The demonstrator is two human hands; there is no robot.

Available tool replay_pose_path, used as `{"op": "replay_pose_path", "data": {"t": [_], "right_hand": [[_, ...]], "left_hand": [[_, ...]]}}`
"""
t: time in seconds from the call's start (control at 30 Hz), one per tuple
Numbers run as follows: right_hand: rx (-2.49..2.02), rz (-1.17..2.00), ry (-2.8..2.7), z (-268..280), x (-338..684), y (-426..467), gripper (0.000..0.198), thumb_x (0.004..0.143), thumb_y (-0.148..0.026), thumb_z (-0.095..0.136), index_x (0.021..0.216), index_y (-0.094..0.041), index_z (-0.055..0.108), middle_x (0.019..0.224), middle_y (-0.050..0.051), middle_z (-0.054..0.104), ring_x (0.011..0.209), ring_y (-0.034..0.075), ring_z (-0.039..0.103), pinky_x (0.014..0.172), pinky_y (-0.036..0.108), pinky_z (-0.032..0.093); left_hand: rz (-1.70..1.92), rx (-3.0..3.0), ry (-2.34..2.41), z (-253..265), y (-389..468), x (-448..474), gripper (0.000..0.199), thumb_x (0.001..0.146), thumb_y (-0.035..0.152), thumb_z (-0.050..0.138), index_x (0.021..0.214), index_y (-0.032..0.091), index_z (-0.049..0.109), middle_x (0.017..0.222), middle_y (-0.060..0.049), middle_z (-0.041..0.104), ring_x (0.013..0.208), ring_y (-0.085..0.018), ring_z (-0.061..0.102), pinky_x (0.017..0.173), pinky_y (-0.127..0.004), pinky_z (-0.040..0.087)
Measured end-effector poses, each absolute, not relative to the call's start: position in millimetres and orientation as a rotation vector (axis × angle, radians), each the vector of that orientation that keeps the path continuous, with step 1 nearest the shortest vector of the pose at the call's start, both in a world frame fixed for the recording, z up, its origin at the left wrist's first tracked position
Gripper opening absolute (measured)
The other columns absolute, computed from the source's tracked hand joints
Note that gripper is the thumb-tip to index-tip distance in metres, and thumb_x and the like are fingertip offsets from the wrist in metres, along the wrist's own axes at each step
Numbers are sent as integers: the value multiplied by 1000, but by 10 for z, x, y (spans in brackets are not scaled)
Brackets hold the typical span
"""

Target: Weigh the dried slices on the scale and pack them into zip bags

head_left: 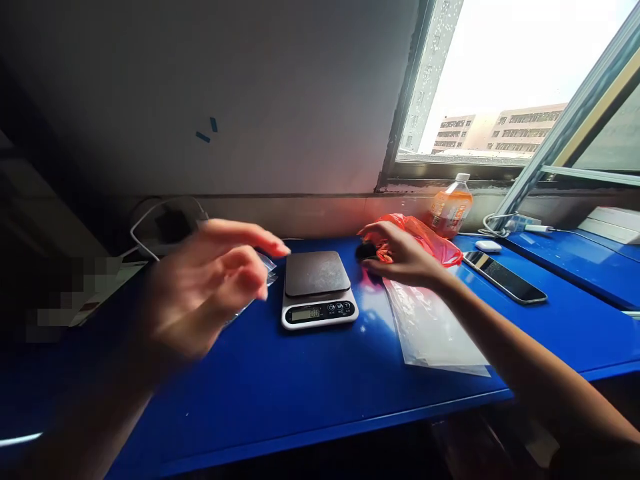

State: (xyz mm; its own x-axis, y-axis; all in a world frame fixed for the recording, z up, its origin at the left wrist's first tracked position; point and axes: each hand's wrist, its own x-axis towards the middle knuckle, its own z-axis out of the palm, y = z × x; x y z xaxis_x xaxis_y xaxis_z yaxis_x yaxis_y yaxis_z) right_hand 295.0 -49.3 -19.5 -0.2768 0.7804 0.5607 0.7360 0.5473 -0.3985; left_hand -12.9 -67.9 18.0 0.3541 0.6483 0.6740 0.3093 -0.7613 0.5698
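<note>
1. Head view: a black object [367, 251], its shape partly hidden, sits in the right hand [400, 253], just to the right of the scale [318, 277]. Whether it touches the desk cannot be told.
2. Right grip: thumb and fingers are curled around the black object, pressing on it.
3. Scale markings: the display [307, 313] shows digits that appear to be zeros. Buttons carry a power symbol, "M" and "T"; the smaller characters below are too small to read.
4. Left hand [210, 287]: raised left of the scale and blurred, with fingers bent and a gap at the fingertips; nothing is visible in its grip. A clear bag [271, 272] lies partly behind it.
5. Clearance: blue desk [280, 393] surface runs from the scale to the front edge. The wall [260, 100] bounds the rear.
6. Right side: a red plastic bag [440, 245] lies behind the right hand; clear plastic sheets [430, 327] extend below the forearm.
7. Outer right: an orange-filled bottle [451, 210] with an unreadable label, a dark-screened phone [507, 277] and a small white case [487, 247].
</note>
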Motion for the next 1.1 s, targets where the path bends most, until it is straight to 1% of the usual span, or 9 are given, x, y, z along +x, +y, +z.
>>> {"op": "replay_pose_path", "data": {"t": [0.1,0.23,0.3,0.37,0.47,0.57,0.67,0.8,1.1], "right_hand": [[-1308,106,-2188,-315,2488,-261,48,76,-34,67,119,-15,56,113,13,63,104,26,58,90,43,48],[-1420,67,-2269,-301,2323,-194,64,77,-52,68,126,-13,53,113,16,64,103,30,59,88,48,48],[-1360,31,-2181,-225,2548,-277,54,83,-52,61,121,-14,57,113,15,65,102,27,60,88,44,49],[-1358,4,-2025,-166,2955,-366,35,90,-44,52,110,-17,62,108,11,68,96,22,63,84,37,50],[-1654,-77,-1738,-194,3673,-421,23,87,-30,47,91,-19,67,93,9,71,86,21,66,80,35,51],[-1920,-40,-1758,-340,4163,-370,18,80,-27,52,84,-20,68,87,8,73,80,22,67,74,33,51],[-1891,97,-2043,-496,4279,-259,17,77,-34,58,82,-21,68,86,5,73,78,21,66,69,30,50],[-1882,114,-2134,-617,4187,-123,14,75,-35,61,74,-22,64,73,2,69,67,17,61,60,26,46],[-1943,21,-1923,-635,4382,-101,20,79,-33,55,88,-19,67,76,4,71,65,16,63,62,27,47]], "left_hand": [[1309,2486,950,76,-465,-19,13,91,28,54,95,21,63,76,0,63,60,-13,57,53,-26,46],[1190,2919,953,-165,-183,-100,15,94,25,48,93,20,62,89,-2,69,77,-17,65,69,-31,49],[1076,2932,1117,-268,-69,-218,19,95,29,45,98,21,62,96,-4,70,87,-21,66,76,-34,50],[941,2874,1309,-340,32,-324,23,93,34,44,102,22,62,103,-5,71,96,-25,65,84,-38,50],[823,2827,1411,-406,125,-366,28,90,39,45,103,22,63,107,-7,71,104,-30,62,91,-44,47],[848,2828,1342,-432,93,-271,30,89,41,46,104,23,65,109,-7,71,108,-31,60,93,-46,46],[873,2815,1273,-432,-9,-165,30,89,41,47,103,23,66,107,-7,72,107,-31,60,91,-47,46],[854,2784,1233,-429,-79,-152,30,90,39,46,103,22,66,105,-7,72,104,-30,62,90,-47,47],[889,2723,1200,-440,-62,-201,30,90,39,47,103,21,65,106,-6,71,106,-28,61,93,-46,47]]}}
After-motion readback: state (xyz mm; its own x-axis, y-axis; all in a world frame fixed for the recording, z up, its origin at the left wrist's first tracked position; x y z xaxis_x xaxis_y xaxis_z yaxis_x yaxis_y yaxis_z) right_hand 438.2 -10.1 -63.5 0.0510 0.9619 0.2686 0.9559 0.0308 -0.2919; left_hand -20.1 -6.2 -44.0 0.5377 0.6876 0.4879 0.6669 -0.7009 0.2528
